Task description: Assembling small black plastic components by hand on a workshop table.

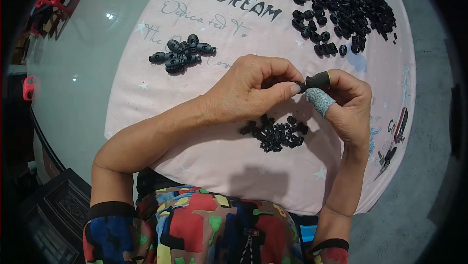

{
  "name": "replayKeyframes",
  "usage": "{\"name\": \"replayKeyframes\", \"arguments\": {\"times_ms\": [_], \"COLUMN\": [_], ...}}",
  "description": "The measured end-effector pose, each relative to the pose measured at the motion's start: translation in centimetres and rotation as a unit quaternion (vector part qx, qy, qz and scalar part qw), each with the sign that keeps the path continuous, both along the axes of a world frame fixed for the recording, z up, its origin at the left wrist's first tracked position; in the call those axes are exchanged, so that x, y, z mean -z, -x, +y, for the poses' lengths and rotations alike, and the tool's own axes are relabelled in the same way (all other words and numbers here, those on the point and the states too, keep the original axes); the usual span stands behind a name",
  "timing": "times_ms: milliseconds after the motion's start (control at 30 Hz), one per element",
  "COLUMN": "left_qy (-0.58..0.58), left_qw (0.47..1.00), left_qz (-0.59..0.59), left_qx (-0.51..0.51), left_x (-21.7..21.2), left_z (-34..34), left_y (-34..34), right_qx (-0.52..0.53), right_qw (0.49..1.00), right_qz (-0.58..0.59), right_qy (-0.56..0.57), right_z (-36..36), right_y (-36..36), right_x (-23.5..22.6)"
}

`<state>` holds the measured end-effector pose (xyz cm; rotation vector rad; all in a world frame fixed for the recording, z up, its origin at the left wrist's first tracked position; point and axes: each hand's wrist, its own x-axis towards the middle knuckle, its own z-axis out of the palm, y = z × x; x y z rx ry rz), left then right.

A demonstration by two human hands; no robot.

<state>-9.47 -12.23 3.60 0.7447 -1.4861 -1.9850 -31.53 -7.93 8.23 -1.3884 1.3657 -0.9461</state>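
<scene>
Seen from above, two bare hands meet at the centre of the frame over a round surface (68, 59) draped with a pale pink printed cloth (234, 166). The left hand (248, 88) is curled, its thumb and fingers pinching a small black plastic piece (302, 87) at the fingertips. The right hand (348, 103) pinches the same piece from the other side; it wears a black finger cot and a grey-blue finger cot (319, 100). Just below the hands lies a small heap of black pieces (275, 134). A cluster of larger oval black parts (183, 53) sits at upper left of the cloth, and a big pile of black parts (341, 5) fills the upper right. Small pliers (387, 160) lie at the cloth's right edge.
</scene>
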Motion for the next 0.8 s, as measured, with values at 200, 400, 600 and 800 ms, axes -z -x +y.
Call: {"name": "replayKeyframes", "arguments": {"times_ms": [200,400,600,800], "left_qy": [0.018,0.053,0.047,-0.002], "left_qw": [1.000,0.998,0.998,0.999], "left_qz": [-0.009,-0.021,-0.026,0.004], "left_qx": [-0.012,-0.026,-0.023,-0.037], "left_x": [0.6,0.7,1.0,0.7], "left_z": [0.2,0.2,0.2,0.3], "left_y": [0.1,0.2,0.2,0.6], "right_qx": [0.002,0.005,-0.015,0.000], "right_qw": [1.000,0.997,0.994,0.995], "right_qz": [0.003,0.062,0.085,0.065], "right_qy": [-0.004,0.041,0.064,0.078], "right_z": [0.1,0.4,0.3,0.4], "right_y": [-0.5,-0.7,-0.7,-1.0], "right_x": [0.1,0.1,0.1,0.2]}}
